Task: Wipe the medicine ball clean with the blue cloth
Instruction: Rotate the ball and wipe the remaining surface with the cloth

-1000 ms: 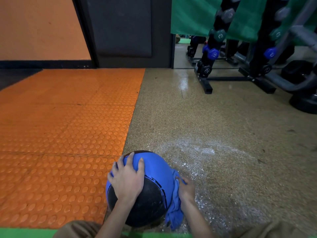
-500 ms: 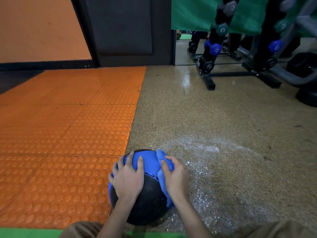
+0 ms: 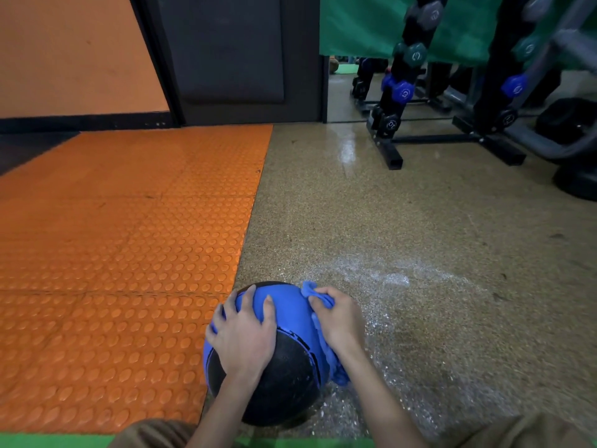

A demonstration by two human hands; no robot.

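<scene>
Studded orange rubber floor mat [image 3: 113, 270] spreads out to the left of the left hand [image 3: 244, 337]. Speckled tan floor [image 3: 420, 237] runs off to the right of the right hand [image 3: 339, 321], with a black dumbbell rack [image 3: 392, 124] well ahead of it. The round blue-and-black rubber medicine ball [image 3: 284, 376] sits on the floor right under both hands. Left hand lies flat on top, fingers spread, gripping nothing. Right hand is bunched around the crumpled blue cloth [image 3: 310, 291], pressing it against the ball's right side.
</scene>
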